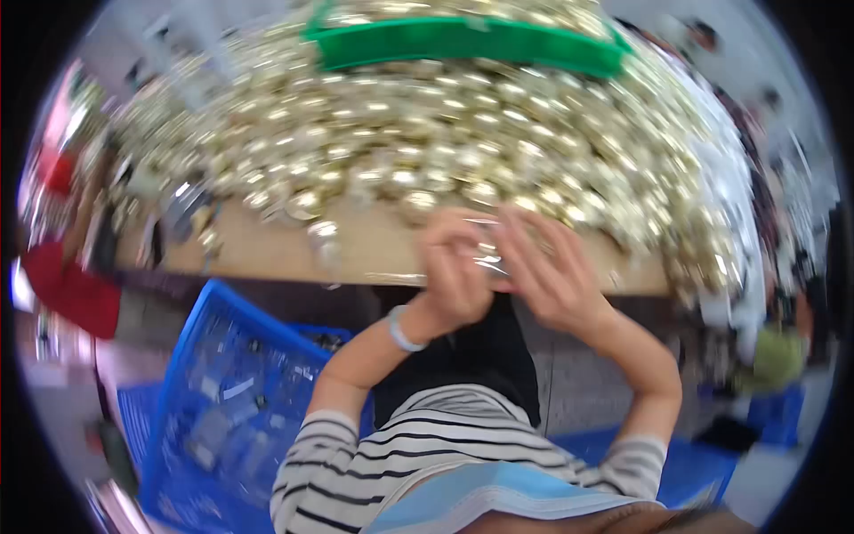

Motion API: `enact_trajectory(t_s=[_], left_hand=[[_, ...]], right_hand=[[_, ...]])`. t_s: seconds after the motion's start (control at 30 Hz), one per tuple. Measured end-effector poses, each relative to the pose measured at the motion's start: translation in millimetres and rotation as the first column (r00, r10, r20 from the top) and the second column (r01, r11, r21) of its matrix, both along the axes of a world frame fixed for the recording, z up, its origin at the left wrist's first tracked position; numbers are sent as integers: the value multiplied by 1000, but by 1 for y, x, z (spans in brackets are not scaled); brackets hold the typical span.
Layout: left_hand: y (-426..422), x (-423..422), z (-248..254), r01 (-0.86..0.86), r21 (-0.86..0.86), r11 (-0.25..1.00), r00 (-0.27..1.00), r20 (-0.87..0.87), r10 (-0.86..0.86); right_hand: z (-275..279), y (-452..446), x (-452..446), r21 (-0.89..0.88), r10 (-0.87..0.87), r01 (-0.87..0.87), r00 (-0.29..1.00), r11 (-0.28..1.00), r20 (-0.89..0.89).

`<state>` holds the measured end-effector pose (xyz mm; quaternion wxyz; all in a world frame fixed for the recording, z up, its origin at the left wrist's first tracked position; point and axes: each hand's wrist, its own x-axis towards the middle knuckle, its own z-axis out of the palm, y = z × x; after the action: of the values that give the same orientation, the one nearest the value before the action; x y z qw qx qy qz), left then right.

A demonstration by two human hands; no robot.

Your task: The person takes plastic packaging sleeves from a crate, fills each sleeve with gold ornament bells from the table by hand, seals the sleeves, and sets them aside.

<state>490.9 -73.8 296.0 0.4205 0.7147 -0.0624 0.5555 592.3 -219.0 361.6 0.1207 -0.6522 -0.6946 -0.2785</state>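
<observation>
Both hands meet over the front edge of the table, around a small shiny piece of clear plastic (pixel 489 252). My left hand (pixel 455 271) has its fingers curled and closed on the plastic's left side. From the right, my right hand (pixel 553 274) pinches it, with long fingers pressed together and pointing away from me. Blur and the fingers hide most of the piece, so its exact kind cannot be made out. Just beyond the fingertips, shiny gold balls (pixel 418 205) lie in a large heap. One pale, shiny item (pixel 325 238) sits apart to the left of my hands.
A green crate (pixel 471 44) holding gold balls stands at the back of the wooden table (pixel 374 245). Below left, a blue basket (pixel 200 329) contains clear plastic pieces. At the far left a person in a red garment (pixel 76 285) is beside the table; other people appear at right.
</observation>
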Motion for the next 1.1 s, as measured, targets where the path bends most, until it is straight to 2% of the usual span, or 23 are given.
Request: enact_trajectory(t_s=[0.07,0.1,0.17,0.23,0.27,0.33,0.4,0.43,0.47,0.5,0.53,0.57,0.6,0.63,0.67,0.7,0.77,0.8,0.87,0.97,1.03,1.07,1.1], left_hand=[[-2,7,0,24,26,999,1000,2,-24],[-5,11,-6,-32,38,999,997,71,29],[-6,7,-9,-27,-2,1000,999,20,27],[-2,1,-16,72,-75,995,997,-5,-72],[0,-1,-14,52,-65,997,999,3,-52],[0,-4,-9,49,-52,997,999,16,-48],[26,-30,10,-240,251,938,955,-113,274],[76,-73,-53,-403,302,864,830,-278,484],[127,-115,-117,-516,432,740,605,-428,672],[180,-155,-181,-526,585,618,342,-520,783],[227,-173,-158,-559,627,543,222,-518,826],[261,-200,-128,-614,682,398,107,-427,898],[287,-219,-106,-629,741,235,-47,-338,940],[308,-237,-88,-601,794,95,-207,-270,940],[320,-253,-73,-564,825,33,-314,-252,916],[401,-298,-143,-646,706,289,140,-263,955],[345,-270,-110,-692,640,334,67,-403,913],[362,-265,-118,-728,520,447,157,-507,847],[399,-263,-137,-756,239,609,329,-666,670],[387,-224,-121,-546,628,555,297,-474,829],[389,-203,-125,-573,585,574,298,-504,811],[374,-190,-116,-589,630,507,219,-479,850],[360,-180,-112,-614,595,519,202,-517,832]], right_hand=[[-7,1,0,21,-39,37,997,999,69],[-7,0,-1,34,-38,35,995,999,96],[-3,-1,-3,-68,-15,12,998,998,-54],[4,-2,-5,-209,-47,-9,964,978,-261],[-3,-1,-7,-204,-78,2,927,979,-366],[-14,-3,-11,-179,-90,29,936,983,-342],[-14,-13,-9,-133,-152,108,911,985,-383],[-13,-27,-1,-161,-273,221,813,962,-515],[-6,-35,-1,-17,-244,323,679,946,-693],[5,-45,5,121,-178,473,541,873,-822],[11,-69,18,140,-130,584,396,800,-909],[11,-99,35,162,-42,690,269,706,-962],[0,-133,55,200,127,789,155,581,-980],[-6,-167,69,244,334,860,92,449,-938],[3,-192,67,233,424,895,56,379,-904],[11,-209,71,223,519,913,15,342,-855],[12,-256,92,211,603,937,0,279,-798],[8,-277,112,259,638,934,45,246,-768],[7,-308,153,232,627,951,54,205,-777],[8,-314,194,148,573,970,11,192,-819],[10,-309,209,75,496,974,-42,213,-867],[10,-311,213,37,446,973,-70,227,-892],[9,-314,216,-8,389,971,-104,241,-915]])
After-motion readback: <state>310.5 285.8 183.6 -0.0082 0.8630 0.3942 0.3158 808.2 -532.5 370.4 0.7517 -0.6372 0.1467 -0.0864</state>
